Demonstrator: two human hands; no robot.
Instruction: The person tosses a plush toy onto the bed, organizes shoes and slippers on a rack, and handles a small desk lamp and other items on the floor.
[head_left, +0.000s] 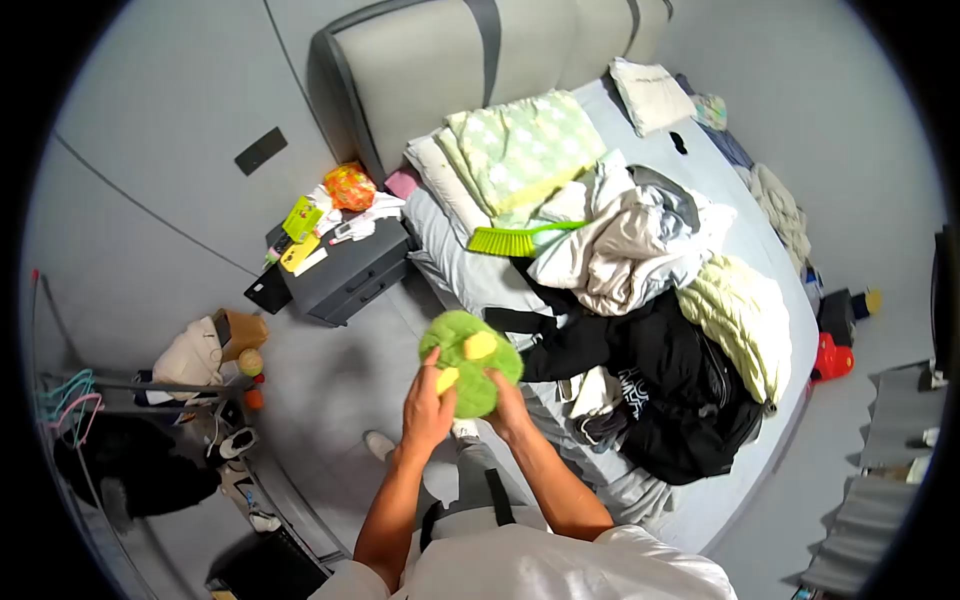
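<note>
A round, fuzzy green plush item (455, 335) with yellow patches is held up in front of me, above the floor beside the bed. My left hand (429, 412) grips its lower left edge, with the fingers on its upper face near one yellow patch. On the opposite side, my right hand (509, 402) is closed on the lower right edge, the thumb showing on top. Whether the plush is a cushion, a hat or a toy I cannot make out. Nearest to it on the bed lie a green bed brush (503, 241) and black clothes (640, 390).
The bed (735, 215) carries a folded green floral quilt (525, 145), a crumpled beige blanket (625, 245) and a pale yellow-green cover (745, 315). A dark nightstand (350, 270) with small items stands left of it. Shoes (238, 442) and a clothes rack (150, 383) are farther left.
</note>
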